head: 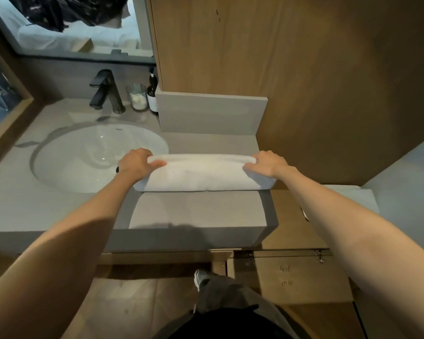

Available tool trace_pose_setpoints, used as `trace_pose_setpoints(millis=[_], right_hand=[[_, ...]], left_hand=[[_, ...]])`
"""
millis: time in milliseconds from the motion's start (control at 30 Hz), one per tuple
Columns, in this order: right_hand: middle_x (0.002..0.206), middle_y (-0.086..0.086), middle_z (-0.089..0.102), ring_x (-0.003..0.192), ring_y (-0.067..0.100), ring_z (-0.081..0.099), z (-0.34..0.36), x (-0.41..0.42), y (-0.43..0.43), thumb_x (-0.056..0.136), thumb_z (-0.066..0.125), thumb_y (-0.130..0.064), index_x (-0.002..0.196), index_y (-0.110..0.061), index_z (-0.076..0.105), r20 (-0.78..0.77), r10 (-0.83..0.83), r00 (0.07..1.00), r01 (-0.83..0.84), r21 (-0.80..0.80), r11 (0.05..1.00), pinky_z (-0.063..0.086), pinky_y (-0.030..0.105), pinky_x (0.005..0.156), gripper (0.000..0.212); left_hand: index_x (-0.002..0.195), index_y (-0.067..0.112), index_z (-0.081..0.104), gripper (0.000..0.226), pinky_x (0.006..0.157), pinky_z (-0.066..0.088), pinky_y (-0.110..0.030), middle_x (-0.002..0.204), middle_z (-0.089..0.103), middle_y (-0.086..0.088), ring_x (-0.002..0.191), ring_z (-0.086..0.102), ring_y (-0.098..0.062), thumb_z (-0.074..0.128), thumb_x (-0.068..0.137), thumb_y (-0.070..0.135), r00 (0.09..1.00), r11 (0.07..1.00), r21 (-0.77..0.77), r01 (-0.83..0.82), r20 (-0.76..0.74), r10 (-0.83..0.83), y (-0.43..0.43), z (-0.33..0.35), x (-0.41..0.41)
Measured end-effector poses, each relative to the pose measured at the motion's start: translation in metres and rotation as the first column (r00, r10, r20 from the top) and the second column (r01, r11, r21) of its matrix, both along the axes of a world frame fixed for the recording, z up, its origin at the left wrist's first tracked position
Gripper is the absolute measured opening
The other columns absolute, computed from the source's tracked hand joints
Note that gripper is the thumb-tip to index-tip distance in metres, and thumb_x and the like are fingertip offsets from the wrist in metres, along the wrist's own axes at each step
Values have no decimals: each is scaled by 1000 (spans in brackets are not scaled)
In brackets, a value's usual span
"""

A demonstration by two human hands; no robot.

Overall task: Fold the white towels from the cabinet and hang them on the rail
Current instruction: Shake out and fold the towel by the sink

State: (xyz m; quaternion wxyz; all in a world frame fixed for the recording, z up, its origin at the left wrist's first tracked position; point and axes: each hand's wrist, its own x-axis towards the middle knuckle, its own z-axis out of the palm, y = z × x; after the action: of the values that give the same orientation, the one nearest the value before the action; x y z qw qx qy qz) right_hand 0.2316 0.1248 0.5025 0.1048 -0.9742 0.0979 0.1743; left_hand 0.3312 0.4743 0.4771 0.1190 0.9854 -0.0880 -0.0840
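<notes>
A folded white towel point(203, 173) lies lengthwise on the grey vanity counter point(196, 211), to the right of the sink. My left hand point(138, 162) grips its left end, fingers over the far fold and thumb on top. At the right end, my right hand point(267, 163) grips in the same way. Another white towel point(362, 194) lies lower down at the right, past the counter's end. No rail is in view.
A white oval sink point(93, 155) with a black tap point(107, 91) fills the counter's left part. A glass jar point(137, 96) and a dark bottle point(152, 94) stand behind it. A wooden cabinet wall point(304, 69) rises at the right. An open cabinet door point(291, 277) hangs below.
</notes>
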Motion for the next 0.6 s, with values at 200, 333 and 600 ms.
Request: trace_pose_setpoints(millis=[200,333,600], right_hand=[[86,-2,63,78,16,57,-7,51,-14,82,54,-49,89,-22,61,30,-36,999,33,93,995,42,31,63,29],[98,-2,63,89,20,59,-19,75,-21,86,55,-51,101,-23,62,-130,8,991,6,103,995,44,31,65,32],[108,1,63,95,24,58,-43,97,-27,79,63,-48,107,-23,63,-154,31,988,-23,50,998,45,30,69,37]], left_hand=[[121,13,60,59,82,45,-38,120,63,-12,107,57,-34,56,86,61,996,995,-54,-89,-13,89,-11,-11,41],[114,9,61,49,79,42,-36,119,61,-14,103,55,-32,56,90,52,982,994,-26,-105,-160,99,-8,-28,62],[105,10,60,30,79,40,-38,111,63,-15,91,53,-31,48,98,37,967,982,-102,-161,-214,137,-10,-49,60]])
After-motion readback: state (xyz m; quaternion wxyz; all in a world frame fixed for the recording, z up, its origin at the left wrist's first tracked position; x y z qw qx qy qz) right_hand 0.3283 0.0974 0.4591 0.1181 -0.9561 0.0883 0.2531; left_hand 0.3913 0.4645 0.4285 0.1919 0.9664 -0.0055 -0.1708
